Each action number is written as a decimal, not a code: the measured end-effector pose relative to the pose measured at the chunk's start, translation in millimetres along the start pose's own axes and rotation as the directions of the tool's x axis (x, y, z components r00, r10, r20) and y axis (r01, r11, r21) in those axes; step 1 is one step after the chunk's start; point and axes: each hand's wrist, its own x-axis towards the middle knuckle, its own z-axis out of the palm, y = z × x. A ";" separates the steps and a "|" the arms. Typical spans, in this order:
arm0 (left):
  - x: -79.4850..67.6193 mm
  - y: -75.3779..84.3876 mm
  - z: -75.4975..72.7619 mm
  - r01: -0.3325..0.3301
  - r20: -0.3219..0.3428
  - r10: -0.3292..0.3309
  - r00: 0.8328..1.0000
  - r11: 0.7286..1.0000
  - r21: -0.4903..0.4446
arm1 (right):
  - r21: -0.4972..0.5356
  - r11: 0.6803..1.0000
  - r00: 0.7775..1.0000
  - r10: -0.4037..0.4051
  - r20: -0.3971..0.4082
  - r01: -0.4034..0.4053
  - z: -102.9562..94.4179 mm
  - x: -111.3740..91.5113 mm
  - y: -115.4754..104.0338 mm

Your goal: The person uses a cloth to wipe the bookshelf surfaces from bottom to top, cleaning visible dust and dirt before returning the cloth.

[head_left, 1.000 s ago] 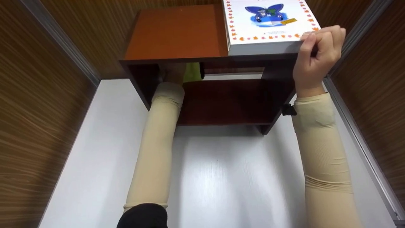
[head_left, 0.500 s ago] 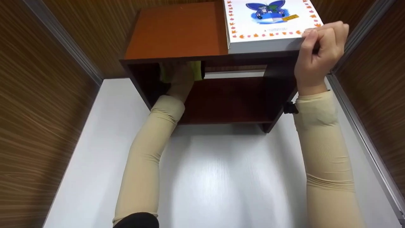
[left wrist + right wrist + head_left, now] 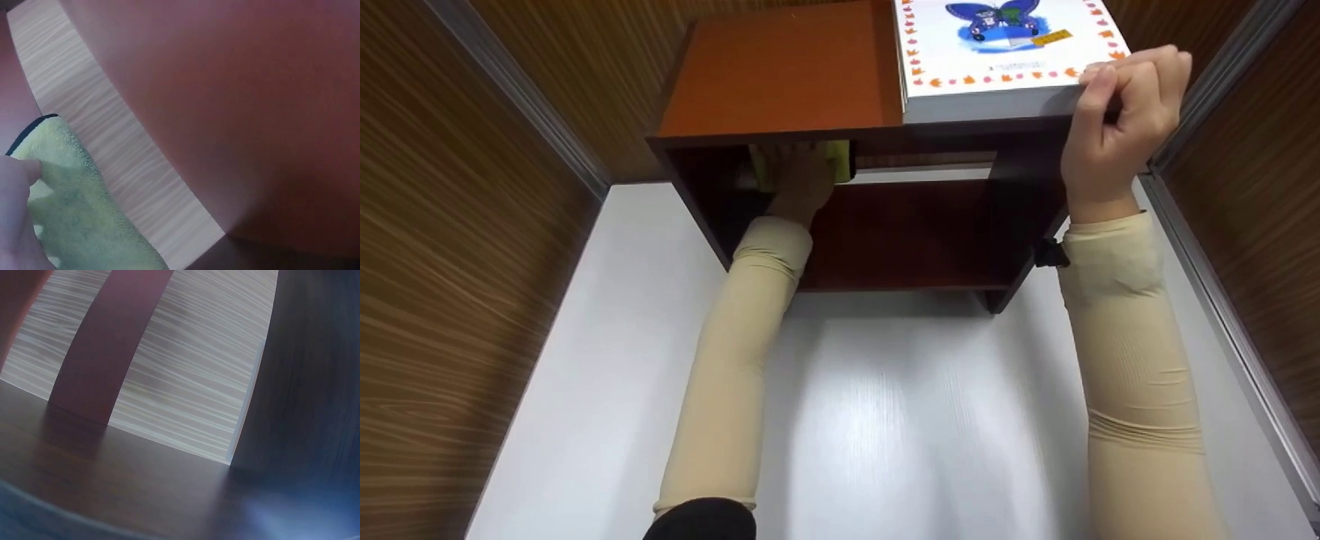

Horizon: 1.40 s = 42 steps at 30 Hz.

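Observation:
A yellow-green cloth (image 3: 841,161) with a dark edge lies against the back inside a small brown shelf unit (image 3: 780,71). On it rests my left hand (image 3: 804,180), fingers extended over the fabric; the shelf top partly hides them. In the left wrist view, that hand's edge touches the cloth (image 3: 79,197) beside a pale wood-grained strip. My right hand (image 3: 1125,131) has curled fingers at the front right corner of a thick book (image 3: 990,79) with a butterfly cover, which lies on the shelf top. The right wrist view shows the unit's interior, without the hand.
Wood-grained walls (image 3: 465,262) rise at both sides and behind. Below, the unit's lower board (image 3: 915,232) spans between its side panels. The white table surface (image 3: 870,420) stretches in front.
My left hand has come back out a little from the left inner corner and shifted right with the cloth. My right hand keeps its place at the book's corner.

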 end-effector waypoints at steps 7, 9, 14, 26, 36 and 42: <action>4.7 40.2 -5.1 -0.045 0.067 0.037 0.997 0.990 0.135 | -0.003 1.000 1.000 0.007 0.008 -0.007 -1.4 0.5 -0.2; 4.5 52.4 -7.3 -0.065 0.076 0.053 0.996 0.984 0.164 | -0.004 1.000 1.000 0.007 0.005 -0.006 -1.7 0.2 -0.1; 3.1 77.9 -10.7 -0.129 0.053 0.125 0.991 0.987 0.091 | -0.016 1.000 1.000 0.002 -0.003 -0.002 -2.5 -1.7 0.3; 0.5 107.2 -11.3 -0.264 -0.030 0.262 0.965 0.962 -0.077 | -0.024 1.000 1.000 -0.015 0.009 0.016 -0.5 -4.1 4.5; -0.9 124.6 -17.3 -0.407 0.093 0.397 0.913 0.903 0.136 | -0.035 0.999 1.000 -0.005 0.013 0.006 -0.9 -7.3 6.6; 0.7 123.4 -13.9 -0.422 0.123 0.405 0.906 0.847 0.322 | -0.017 1.000 1.000 -0.010 0.020 0.010 3.4 -4.9 6.5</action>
